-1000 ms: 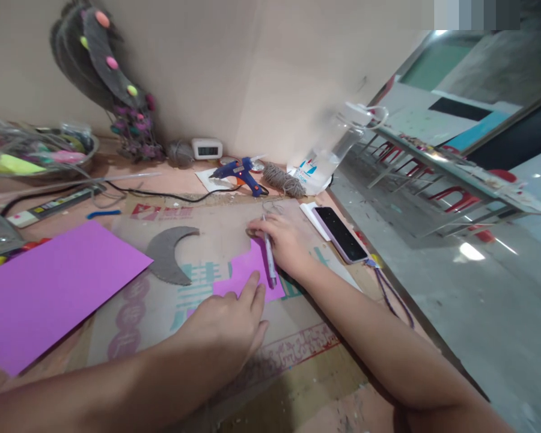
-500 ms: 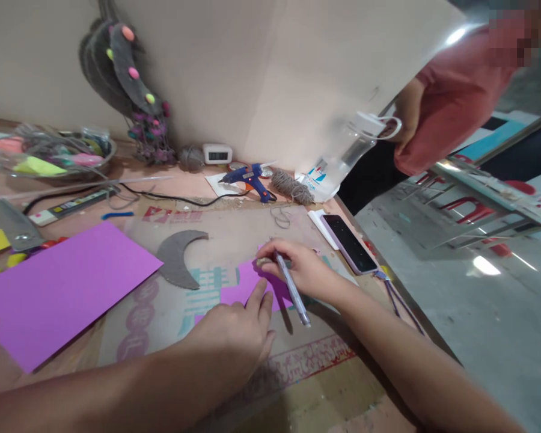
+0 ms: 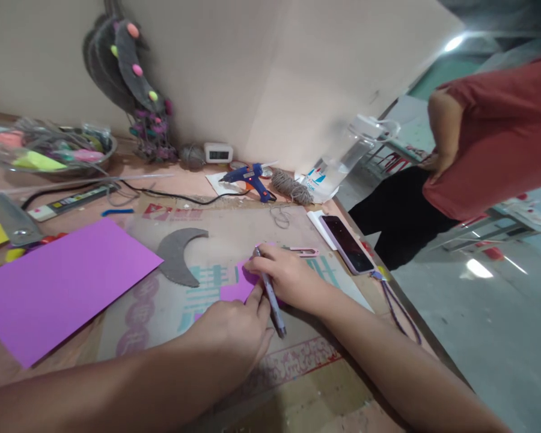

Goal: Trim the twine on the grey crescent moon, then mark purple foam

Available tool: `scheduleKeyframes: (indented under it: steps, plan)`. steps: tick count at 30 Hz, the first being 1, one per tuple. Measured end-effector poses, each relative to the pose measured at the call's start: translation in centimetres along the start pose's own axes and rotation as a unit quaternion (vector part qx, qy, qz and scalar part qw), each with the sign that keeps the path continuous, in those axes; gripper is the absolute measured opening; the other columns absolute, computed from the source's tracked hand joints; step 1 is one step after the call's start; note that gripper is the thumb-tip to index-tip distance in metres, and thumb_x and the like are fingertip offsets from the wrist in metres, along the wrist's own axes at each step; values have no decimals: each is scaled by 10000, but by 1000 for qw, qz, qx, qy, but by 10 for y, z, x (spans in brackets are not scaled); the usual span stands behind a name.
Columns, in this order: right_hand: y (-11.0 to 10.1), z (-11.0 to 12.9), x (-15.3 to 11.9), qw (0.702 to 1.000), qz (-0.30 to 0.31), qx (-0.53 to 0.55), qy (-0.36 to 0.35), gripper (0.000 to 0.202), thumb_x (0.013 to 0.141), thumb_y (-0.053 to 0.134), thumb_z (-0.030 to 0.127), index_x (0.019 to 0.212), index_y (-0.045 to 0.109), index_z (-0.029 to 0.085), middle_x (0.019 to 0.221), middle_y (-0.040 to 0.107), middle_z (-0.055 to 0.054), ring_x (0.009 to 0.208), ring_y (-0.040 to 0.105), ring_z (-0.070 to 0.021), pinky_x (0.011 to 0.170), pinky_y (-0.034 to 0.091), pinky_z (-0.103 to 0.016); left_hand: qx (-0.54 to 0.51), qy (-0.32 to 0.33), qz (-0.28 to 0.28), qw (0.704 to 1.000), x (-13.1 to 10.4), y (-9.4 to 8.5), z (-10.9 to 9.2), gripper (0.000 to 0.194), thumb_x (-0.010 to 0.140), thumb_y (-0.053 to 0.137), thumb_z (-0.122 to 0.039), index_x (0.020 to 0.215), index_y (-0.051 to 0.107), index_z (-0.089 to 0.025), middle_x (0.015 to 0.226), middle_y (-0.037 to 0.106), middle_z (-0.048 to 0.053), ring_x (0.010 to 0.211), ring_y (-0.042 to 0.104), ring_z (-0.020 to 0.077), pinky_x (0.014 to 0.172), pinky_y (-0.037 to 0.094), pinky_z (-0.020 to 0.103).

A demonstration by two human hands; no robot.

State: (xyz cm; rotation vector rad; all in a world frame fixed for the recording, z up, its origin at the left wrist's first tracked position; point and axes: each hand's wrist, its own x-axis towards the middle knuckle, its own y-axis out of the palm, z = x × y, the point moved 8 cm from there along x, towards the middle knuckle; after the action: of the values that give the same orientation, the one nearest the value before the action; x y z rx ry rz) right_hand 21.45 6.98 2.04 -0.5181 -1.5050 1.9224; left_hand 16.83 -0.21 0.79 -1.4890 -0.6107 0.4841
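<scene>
A small piece of purple paper point(image 3: 232, 293) lies on the plastic-covered work surface, partly hidden under both hands. My left hand point(image 3: 234, 331) rests on it with the index and middle fingers stretched out, holding nothing. Just above those fingertips is my right hand point(image 3: 286, 270), closed around a slim pen point(image 3: 274, 304) that slants down toward me. The fingertips of the two hands are very near each other; whether anything else sits in the right fingers is hidden. Left of the small paper lies a grey crescent cutout point(image 3: 175, 258).
A large purple sheet point(image 3: 70, 285) lies left, by scissors point(image 3: 15, 222). Behind are a blue glue gun point(image 3: 250, 179) with its cord, grey yarn point(image 3: 291, 187) and a bottle point(image 3: 340, 156). A phone point(image 3: 346, 243) and pink tool point(image 3: 305, 252) lie right. A person point(image 3: 491, 138) stands beyond.
My right hand has moved slightly left and toward me with the pen, uncovering the pink tool. My left hand stays nearly in place. The person at right has shifted in view.
</scene>
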Motion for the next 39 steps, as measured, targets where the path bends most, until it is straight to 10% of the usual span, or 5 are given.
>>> scheduleKeyframes:
  steps: [39]
  plan:
    - [-7,-13,5,994,-18,89,59,115,839,518,92,806,593,173,803,560,-15,726,517,-125,664,377,-230,-45,-31,69,996,1,3,5,501,891,435,-253,1333,477,-22,1380,419,286,789,710,317,517,582,372]
